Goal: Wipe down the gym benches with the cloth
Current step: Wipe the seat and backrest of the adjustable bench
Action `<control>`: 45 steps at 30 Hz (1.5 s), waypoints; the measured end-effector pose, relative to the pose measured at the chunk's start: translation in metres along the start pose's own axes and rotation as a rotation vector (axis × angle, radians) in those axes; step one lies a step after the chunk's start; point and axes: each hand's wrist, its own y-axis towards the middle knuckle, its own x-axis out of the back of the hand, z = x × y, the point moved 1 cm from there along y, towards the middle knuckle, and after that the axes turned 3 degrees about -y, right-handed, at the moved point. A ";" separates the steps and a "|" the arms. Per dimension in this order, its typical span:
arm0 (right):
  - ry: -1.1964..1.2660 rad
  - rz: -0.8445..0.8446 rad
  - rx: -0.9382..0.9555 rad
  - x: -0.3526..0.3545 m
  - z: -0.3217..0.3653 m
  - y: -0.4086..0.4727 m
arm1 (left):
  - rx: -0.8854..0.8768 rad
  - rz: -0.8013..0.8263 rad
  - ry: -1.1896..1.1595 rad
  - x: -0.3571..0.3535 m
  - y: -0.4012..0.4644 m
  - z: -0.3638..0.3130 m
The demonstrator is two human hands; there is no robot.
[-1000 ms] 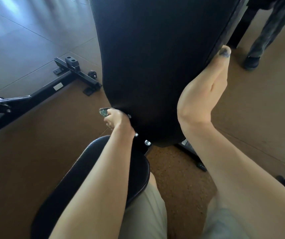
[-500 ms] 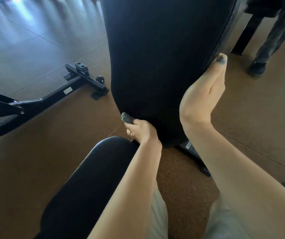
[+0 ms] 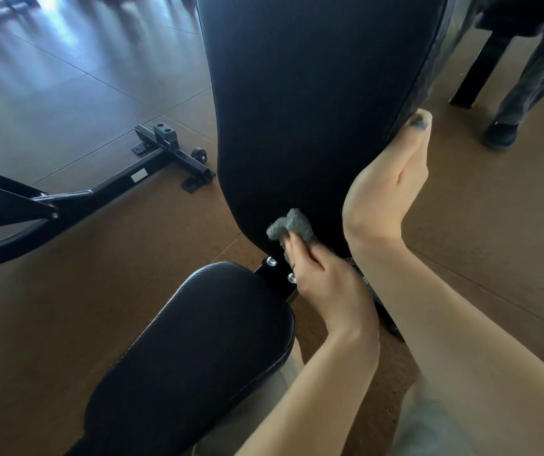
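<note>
Gripping the grey cloth (image 3: 292, 225) bunched up in its fingers, the left hand (image 3: 326, 287) presses it against the bottom edge of the backrest, right around the center of the frame. The right hand (image 3: 385, 189) is wrapped around the backrest's right edge, thumb on the front side, fingers mostly hidden behind the pad, so it's grasping the pad itself.

Biggest thing in view is the black backrest pad (image 3: 313, 93), tilted up and filling the top middle. Below it, lower center-left, is the black seat pad (image 3: 198, 340), with a small gap between the two where a bracket with two shiny bolts (image 3: 280, 268) shows. Another bench frame (image 3: 99, 189), black metal, lies on the brown floor (image 3: 494, 225) across the left side. Top right corner has someone else's trouser leg and dark shoe (image 3: 501, 134), next to a black post (image 3: 481, 67).
</note>
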 end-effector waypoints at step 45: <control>-0.004 0.249 -0.300 0.057 -0.081 -0.054 | -1.171 0.140 0.441 0.040 0.040 0.098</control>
